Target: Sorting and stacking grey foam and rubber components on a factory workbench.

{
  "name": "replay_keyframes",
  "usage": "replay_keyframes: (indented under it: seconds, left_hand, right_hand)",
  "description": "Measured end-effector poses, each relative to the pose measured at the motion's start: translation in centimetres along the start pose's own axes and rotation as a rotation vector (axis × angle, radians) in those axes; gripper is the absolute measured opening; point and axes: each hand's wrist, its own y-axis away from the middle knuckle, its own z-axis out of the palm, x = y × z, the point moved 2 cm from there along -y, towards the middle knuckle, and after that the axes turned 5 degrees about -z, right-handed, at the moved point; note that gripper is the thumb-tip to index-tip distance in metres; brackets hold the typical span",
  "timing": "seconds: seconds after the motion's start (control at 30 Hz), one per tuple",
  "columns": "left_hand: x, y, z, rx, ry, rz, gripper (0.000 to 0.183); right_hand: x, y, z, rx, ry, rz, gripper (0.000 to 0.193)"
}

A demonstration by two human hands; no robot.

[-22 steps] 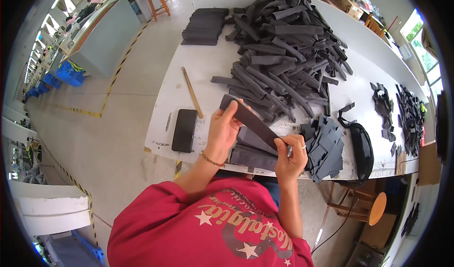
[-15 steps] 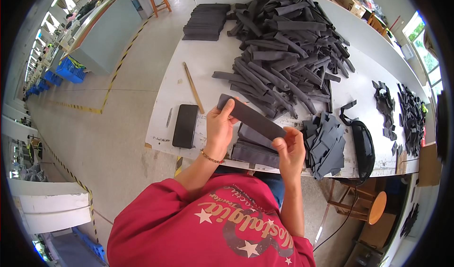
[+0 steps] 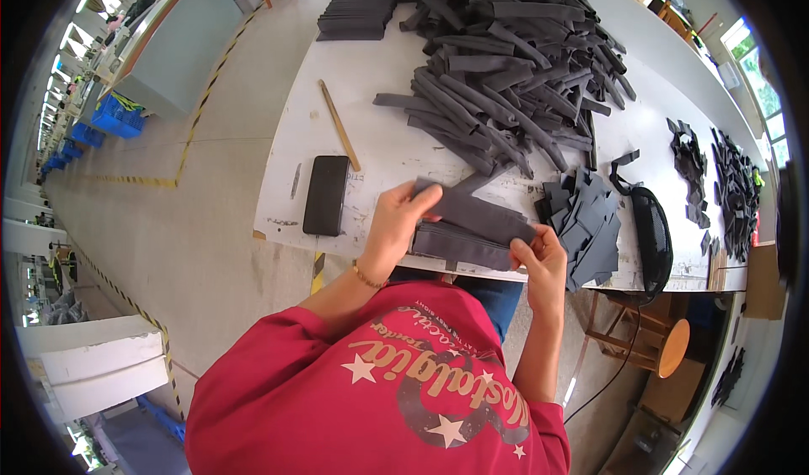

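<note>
A flat dark grey fabric strip stretches between my two hands, just above the table's near edge. My left hand pinches its left end, thumb on top. The right end is gripped between thumb and fingers of my right hand. Below the held strip lies a neat stack of similar strips, partly covered by it. Beyond my hands spreads a large heap of loose dark strips. Right of my right hand is a pile of flat dark fabric pieces.
Left on the white table lie a black phone and a thin wooden stick. A layered stack of dark strips sits at the far left. A black mesh-covered object stands at the right edge, above a wooden stool.
Both hands have brought the strip down and rightward, from held up in the air to close over the stack. The view has tilted, so the table appears higher.
</note>
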Motion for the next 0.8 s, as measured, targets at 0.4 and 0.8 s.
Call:
replay_keyframes:
  seconds: [0.4, 0.8]
  left_hand:
    - [-4.2, 3.7, -3.0, 0.032, -1.334, 0.739, 0.040]
    - [-5.7, 1.8, -2.9, -0.253, -1.466, 0.785, 0.056]
  right_hand:
    - [7.8, 2.9, -1.1, 0.129, 0.374, 0.081, 0.041]
    - [8.4, 2.2, -1.7, 0.230, 0.802, -0.204, 0.050]
